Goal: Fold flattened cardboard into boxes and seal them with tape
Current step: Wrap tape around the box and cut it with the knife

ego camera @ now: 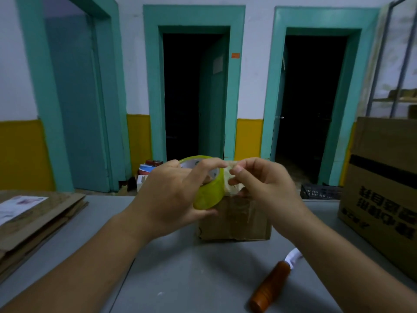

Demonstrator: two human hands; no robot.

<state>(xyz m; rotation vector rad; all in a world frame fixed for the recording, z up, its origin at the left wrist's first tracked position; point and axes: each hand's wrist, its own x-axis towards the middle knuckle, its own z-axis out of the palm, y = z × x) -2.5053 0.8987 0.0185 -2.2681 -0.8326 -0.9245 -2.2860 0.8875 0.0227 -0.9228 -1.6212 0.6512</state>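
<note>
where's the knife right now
In the head view, the knife lies on the grey table at lower right, below the small box, partly under the right forearm.

L hand point(171, 195) grips yellow-green tape roll point(208, 193) above small cardboard box point(234, 222) on grey worktop point(180, 267). R hand point(261, 184) pinches loose tape end point(232, 177) beside roll w/ thumb & forefinger. Wood-handled knife point(270, 288) lies near R forearm. Flat cardboard stack point(38, 222) at left edge, big printed carton point(381, 190) at right.

Large carton point(381, 184) blocking right side
</note>
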